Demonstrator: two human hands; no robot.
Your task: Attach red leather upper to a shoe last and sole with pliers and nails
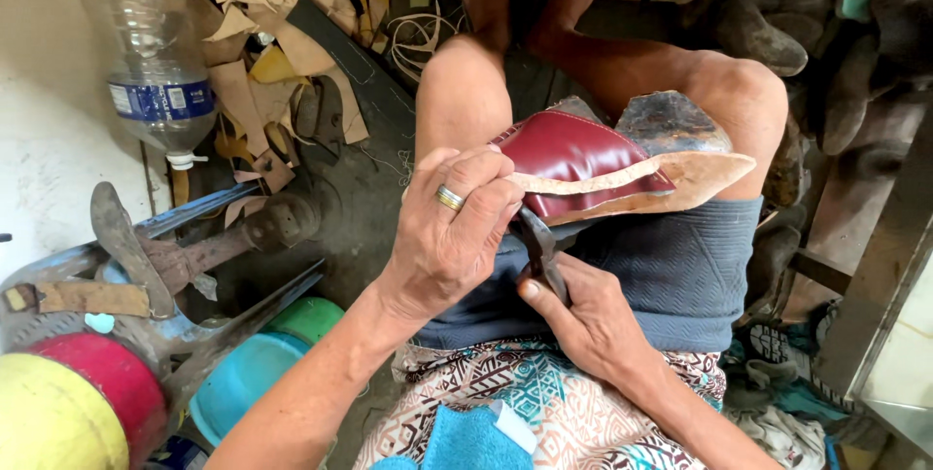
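A dark red leather shoe upper (573,151) on a last lies sole-side toward me across my lap, its tan insole edge (680,178) showing. My left hand (452,227), wearing a ring, grips the near end of the shoe from above. My right hand (583,319) holds dark metal pliers (539,246) whose jaws reach up to the leather edge under my left fingers. Both knees (466,81) are bare below blue shorts (680,266).
An iron shoe anvil stand (194,246) rises at left, above coloured plastic bowls (243,392). A plastic water bottle (155,52) hangs upside down by the wall. Leather scraps (282,33) litter the floor. Old shoes and lasts (777,33) are piled at right.
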